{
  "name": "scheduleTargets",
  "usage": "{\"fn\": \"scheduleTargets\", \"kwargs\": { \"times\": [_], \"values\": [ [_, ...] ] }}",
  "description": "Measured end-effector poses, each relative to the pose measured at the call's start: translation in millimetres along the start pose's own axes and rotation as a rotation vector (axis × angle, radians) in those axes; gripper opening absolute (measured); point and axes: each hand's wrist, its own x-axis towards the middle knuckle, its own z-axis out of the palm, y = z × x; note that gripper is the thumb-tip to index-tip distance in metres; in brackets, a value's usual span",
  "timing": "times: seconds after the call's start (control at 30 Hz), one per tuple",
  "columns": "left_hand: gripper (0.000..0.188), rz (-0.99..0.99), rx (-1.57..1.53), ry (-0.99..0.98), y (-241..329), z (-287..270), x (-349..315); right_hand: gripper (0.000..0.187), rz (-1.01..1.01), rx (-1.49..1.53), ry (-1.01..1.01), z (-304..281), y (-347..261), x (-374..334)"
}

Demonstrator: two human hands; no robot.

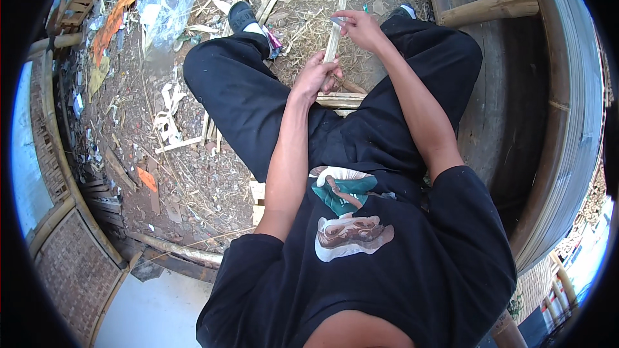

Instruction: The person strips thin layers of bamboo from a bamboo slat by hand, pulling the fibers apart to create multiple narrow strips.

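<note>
A long, pale bamboo strip (pixel 334 44) runs away from me between my knees. My left hand (pixel 314 76) is closed around its near end, fingers curled under it. Farther along, my right hand (pixel 361 29) grips a knife, whose small grey blade (pixel 338 22) lies across the strip. Most of the knife's handle is hidden in my fingers. Just below my left hand, more split bamboo pieces (pixel 342 100) lie crosswise between my thighs.
Shavings and straw (pixel 300 22) cover the ground between my feet. Clear plastic sheeting (pixel 169 3) and orange scraps (pixel 115 22) lie to the left. A bamboo pole (pixel 493 8) and a wooden platform (pixel 496 122) stand close on my right. Woven panels (pixel 77 270) border the lower left.
</note>
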Motion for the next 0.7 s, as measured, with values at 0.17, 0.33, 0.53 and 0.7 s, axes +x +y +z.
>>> {"fn": "scheduleTargets", "kwargs": {
  "times": [0.17,0.33,0.53,0.7],
  "values": [
    [0.02,0.029,0.037,0.094,-3,2,0,0.033,-0.169,-0.204,0.071,7,16,15],
    [0.029,0.019,0.059,0.194,-4,10,-2,0.035,-0.175,-0.199,0.113,15,25,30],
    [0.041,0.046,0.15,0.242,-11,12,3,0.032,-0.208,-0.13,0.218,21,34,45],
    [0.04,0.155,0.307,0.37,-28,6,13,0.032,-0.167,-0.157,0.19,23,30,49]
  ]
}}
